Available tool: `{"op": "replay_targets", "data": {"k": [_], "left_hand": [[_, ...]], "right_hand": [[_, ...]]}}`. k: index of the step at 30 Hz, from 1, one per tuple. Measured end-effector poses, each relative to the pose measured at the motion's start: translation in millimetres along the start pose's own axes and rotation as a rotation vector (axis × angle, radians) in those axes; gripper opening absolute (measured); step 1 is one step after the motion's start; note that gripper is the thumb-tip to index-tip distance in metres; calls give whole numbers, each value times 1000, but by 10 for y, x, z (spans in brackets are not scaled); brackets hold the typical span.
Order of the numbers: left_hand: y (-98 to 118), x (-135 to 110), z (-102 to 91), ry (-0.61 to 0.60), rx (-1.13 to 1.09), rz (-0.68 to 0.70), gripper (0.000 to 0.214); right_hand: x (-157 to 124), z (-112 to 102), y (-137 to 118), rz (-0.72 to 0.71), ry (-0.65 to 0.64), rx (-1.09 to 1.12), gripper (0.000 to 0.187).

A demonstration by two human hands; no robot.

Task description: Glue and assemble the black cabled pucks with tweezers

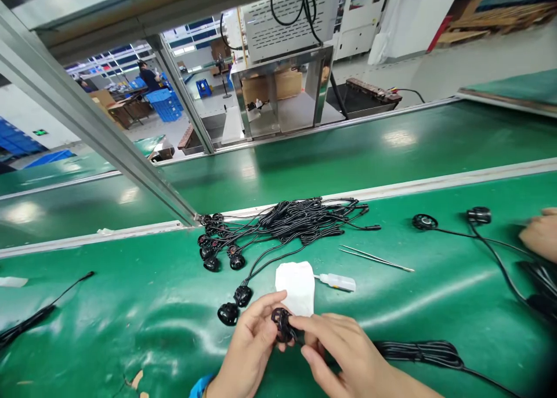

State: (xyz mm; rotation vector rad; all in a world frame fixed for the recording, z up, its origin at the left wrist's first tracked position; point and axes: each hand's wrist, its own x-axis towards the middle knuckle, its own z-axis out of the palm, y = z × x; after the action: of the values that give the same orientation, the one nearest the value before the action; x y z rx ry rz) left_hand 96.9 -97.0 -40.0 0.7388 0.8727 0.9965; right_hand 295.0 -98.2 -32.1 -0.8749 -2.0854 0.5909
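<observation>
My left hand [248,346] grips a small black round housing [282,324] with an open, spoked frame between thumb and fingers. My right hand [348,351] closes on the same housing from the right, its index fingertip on the rim and its thumb lower down by the cable side. Part of the cable is hidden under my right hand; a coiled black cable [418,353] lies just beyond it. Behind the housing rests a white cloth [296,285], beside a small clear dropper bottle [337,282]. Two similar black housings [235,305] sit left of my hands.
A heap of black cables [304,218] with several round housings lies at the bench's back edge. Metal tweezers [376,259] are farther right. Another person's hand [539,235] is at the right edge near two more cabled housings. A metal post [130,154] rises at left; a green conveyor [369,148] runs behind.
</observation>
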Motion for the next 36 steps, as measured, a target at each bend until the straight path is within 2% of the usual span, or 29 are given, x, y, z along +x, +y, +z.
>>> {"op": "replay_targets", "data": {"k": [3,6,11,15,20,27,30,33,36], "left_hand": [[2,1,-30,24,156,96,43],[2,5,-23,44,218,73,38],[-27,6,36,68,64,19,39],[-34,7,36,71,-5,6,36],[-25,7,35,56,1,14,32],[-33,16,22,56,-47,-63,35],[-35,13,23,65,19,-74,37],[-31,16,35,94,111,-60,36],[-11,27,49,93,82,-76,38]], "right_hand": [[0,30,-4,47,-22,10,46],[-14,61,14,68,-32,-19,40],[-25,66,60,104,9,7,35],[4,37,78,149,102,-6,5],[26,14,63,114,161,-62,14],[-16,50,56,122,117,-135,18],[-19,54,54,134,99,-138,20],[-14,42,49,100,99,-119,16],[-5,25,61,45,106,-123,11]]}}
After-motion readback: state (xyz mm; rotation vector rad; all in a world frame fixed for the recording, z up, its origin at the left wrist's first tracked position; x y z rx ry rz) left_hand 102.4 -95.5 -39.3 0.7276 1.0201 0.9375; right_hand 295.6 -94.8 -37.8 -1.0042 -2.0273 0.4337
